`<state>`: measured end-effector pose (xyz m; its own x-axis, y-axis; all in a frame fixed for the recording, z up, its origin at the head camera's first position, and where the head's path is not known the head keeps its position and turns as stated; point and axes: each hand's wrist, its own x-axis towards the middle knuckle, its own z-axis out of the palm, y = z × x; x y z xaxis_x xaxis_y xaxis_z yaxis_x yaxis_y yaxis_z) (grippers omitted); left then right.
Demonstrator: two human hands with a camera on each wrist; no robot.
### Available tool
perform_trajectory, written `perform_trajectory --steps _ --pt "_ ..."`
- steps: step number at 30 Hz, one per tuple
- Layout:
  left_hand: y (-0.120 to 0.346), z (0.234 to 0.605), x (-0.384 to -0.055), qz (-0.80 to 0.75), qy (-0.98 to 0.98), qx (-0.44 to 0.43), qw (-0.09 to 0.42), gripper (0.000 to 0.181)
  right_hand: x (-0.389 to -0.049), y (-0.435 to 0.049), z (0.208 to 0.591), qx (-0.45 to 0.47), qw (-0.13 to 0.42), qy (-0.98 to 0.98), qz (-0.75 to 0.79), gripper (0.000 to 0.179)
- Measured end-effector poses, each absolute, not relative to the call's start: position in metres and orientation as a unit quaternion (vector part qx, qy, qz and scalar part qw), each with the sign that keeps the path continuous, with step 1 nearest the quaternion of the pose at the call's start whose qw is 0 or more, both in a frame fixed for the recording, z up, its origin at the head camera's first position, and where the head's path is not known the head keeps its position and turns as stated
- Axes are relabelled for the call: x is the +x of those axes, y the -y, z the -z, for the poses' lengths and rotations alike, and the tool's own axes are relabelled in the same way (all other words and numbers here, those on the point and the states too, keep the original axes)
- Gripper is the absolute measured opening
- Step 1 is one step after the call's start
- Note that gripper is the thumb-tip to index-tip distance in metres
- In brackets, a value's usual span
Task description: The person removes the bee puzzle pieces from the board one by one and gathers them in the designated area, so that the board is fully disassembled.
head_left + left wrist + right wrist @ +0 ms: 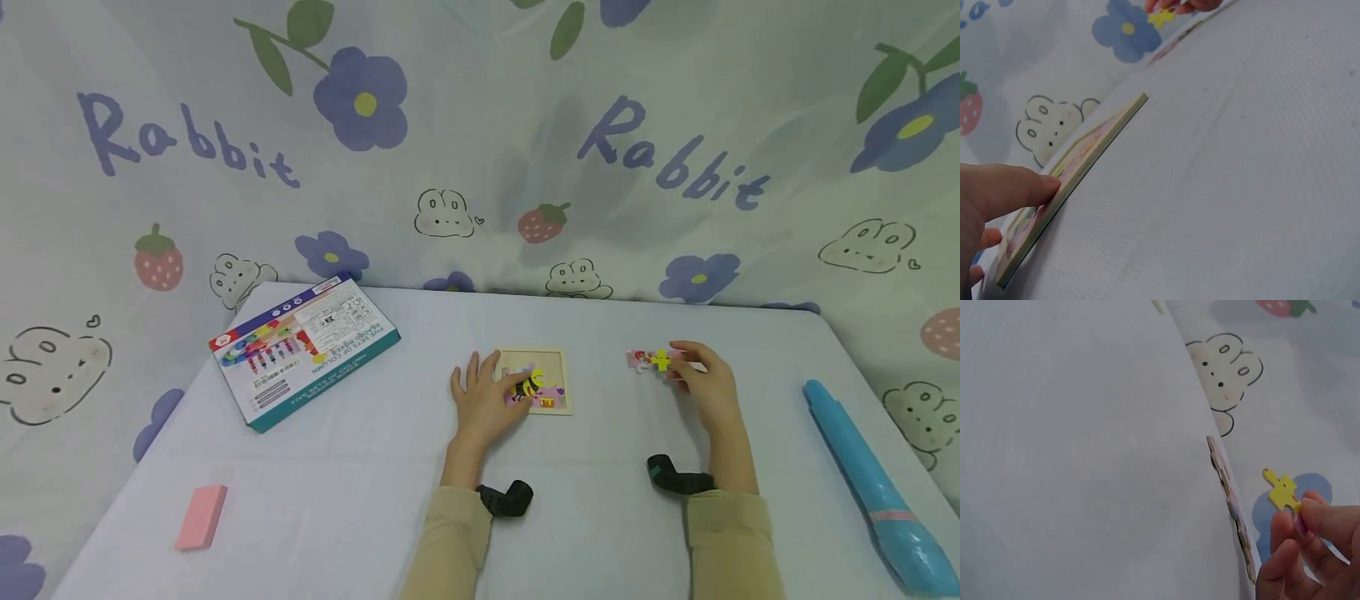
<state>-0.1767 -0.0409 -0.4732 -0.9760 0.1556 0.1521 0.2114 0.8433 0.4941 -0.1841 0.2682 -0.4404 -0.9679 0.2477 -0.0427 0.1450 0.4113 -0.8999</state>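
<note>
- Wooden tray (pixel 568 385): flat on tbl (pixel 360 500), bee pcs (pixel 536 382) inside.
- L hand (pixel 482 408): at tray's L side, grip wide, fingers spread, thumb & index on bee pcs.
- R hand (pixel 707 387): R of tray, pinching yellow pc (pixel 660 360) btwn thumb & fingers.
- Loose pcs (pixel 638 358): R of tray, near R hand.
- Box (pixel 315 350): L of tray.
- Pink block (pixel 201 518): L of tray, closer to person.
- Long blue item (pixel 870 483): well R of tray.

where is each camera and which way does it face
Head: on the head, facing forward, down over the white cloth-covered table; left hand, right hand, tan sleeves show.
Left wrist: worn there, facing the square wooden puzzle tray; left hand, right fingers show.
Right wrist: worn there, facing the yellow jigsaw piece; right hand only.
Shared: both wrist views show that piece.
</note>
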Motion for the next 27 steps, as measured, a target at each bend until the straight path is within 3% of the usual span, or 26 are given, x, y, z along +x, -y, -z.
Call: perform_trajectory --steps 6,11,14,21,27 --pt "0.041 0.473 -0.176 0.265 0.958 -0.097 0.05 0.038 -0.181 -0.278 0.439 -0.208 0.079 0.779 -0.586 0.041" --pt "0.041 0.473 -0.176 0.263 0.958 -0.099 0.051 0.037 -0.18 -0.285 0.437 -0.278 0.089 0.74 -0.606 0.022" --pt "0.041 0.473 -0.177 0.262 0.959 -0.099 0.05 0.037 -0.18 -0.289 0.436 -0.31 0.076 0.74 -0.593 0.02" --pt "0.041 0.472 -0.176 0.262 0.959 -0.096 0.046 0.037 -0.18 -0.292 0.438 -0.328 0.034 0.762 -0.557 0.038" --pt "0.041 0.472 -0.176 0.262 0.959 -0.097 0.048 0.036 -0.178 -0.293 0.441 -0.303 0.011 0.792 -0.53 0.041"
